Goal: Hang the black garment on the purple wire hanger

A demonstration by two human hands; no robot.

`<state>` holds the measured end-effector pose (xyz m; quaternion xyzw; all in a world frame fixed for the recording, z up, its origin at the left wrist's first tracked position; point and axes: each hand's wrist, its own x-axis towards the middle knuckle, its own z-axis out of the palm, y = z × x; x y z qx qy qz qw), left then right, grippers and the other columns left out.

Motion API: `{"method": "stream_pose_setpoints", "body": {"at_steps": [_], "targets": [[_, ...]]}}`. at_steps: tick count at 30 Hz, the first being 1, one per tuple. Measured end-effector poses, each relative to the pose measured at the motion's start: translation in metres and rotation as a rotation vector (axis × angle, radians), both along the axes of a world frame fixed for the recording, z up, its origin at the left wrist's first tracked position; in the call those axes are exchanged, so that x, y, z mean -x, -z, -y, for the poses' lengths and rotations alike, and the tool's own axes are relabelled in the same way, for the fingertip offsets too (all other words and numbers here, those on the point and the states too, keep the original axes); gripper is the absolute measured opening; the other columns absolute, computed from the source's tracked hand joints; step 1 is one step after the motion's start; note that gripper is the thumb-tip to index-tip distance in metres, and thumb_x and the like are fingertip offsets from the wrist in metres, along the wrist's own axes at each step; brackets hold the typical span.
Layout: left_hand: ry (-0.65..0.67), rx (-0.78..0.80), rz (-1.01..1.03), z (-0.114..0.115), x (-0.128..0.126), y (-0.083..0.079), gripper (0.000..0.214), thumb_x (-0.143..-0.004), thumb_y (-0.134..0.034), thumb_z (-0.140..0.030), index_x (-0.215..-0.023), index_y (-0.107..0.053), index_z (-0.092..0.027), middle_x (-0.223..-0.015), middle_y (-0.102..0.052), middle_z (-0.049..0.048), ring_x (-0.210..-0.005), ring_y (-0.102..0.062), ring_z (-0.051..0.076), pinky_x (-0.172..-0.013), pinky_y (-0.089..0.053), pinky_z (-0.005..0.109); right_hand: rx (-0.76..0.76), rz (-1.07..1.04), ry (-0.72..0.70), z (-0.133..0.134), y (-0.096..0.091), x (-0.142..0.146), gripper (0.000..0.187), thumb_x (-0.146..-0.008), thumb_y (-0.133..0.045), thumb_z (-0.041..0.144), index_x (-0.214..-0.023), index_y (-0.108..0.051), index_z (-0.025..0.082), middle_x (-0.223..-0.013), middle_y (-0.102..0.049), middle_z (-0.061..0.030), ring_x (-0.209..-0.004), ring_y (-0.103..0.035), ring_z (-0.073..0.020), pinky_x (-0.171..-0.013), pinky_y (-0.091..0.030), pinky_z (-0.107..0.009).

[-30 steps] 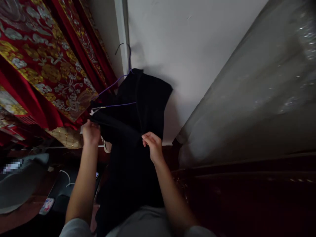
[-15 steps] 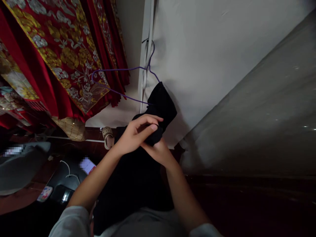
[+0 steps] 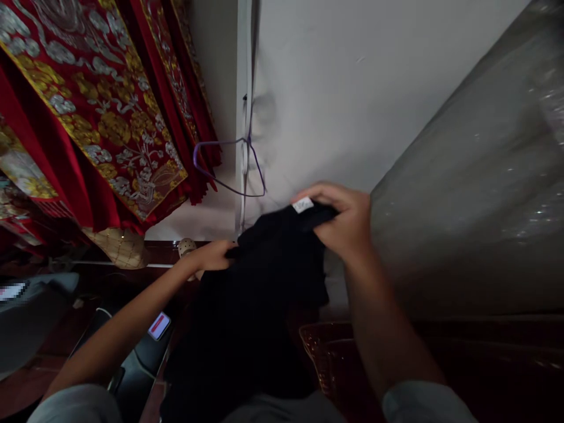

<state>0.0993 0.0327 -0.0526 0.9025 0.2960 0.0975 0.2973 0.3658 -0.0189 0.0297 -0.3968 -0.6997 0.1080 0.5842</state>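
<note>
A black garment is spread between my two hands in front of my body. My left hand is closed on its left edge. At the upper right, my right hand grips the bunched edge beside a white label. The dark folds hide what kind of garment it is. Just above and behind it hangs a purple hanger, with no cloth on it.
Red embroidered clothes hang at the left. A light clog is on the floor. A lit phone lies on a dark seat at lower left. Grey sheeting covers the right side, above dark red carved furniture.
My hands have moved apart, the right one up and rightward, stretching the garment between them. Black cloth that hung on the hanger's right end is off it. A white label now shows.
</note>
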Motion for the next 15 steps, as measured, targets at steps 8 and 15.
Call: {"method": "stream_pose_setpoints", "body": {"at_steps": [8, 15], "targets": [[-0.394, -0.528, -0.437, 0.005, 0.072, -0.065, 0.023, -0.097, -0.057, -0.034, -0.104, -0.070, -0.016, -0.091, -0.074, 0.0114, -0.090, -0.071, 0.028, -0.085, -0.051, 0.038, 0.590, -0.294, 0.055, -0.150, 0.079, 0.041, 0.026, -0.081, -0.063, 0.045, -0.087, -0.068, 0.020, -0.096, -0.075, -0.0104, -0.100, -0.073, -0.0303, -0.092, -0.056, -0.044], [-0.566, -0.510, -0.671, 0.007, 0.082, -0.063, 0.025, -0.101, -0.051, -0.033, -0.113, -0.068, -0.019, -0.104, -0.076, 0.0126, -0.097, -0.075, 0.032, -0.076, -0.055, 0.037, 0.578, -0.183, 0.216, -0.130, 0.084, 0.002, 0.027, -0.072, -0.072, 0.036, -0.058, -0.054, 0.023, -0.057, -0.054, 0.0001, -0.064, -0.058, -0.0216, -0.060, -0.045, -0.032]]}}
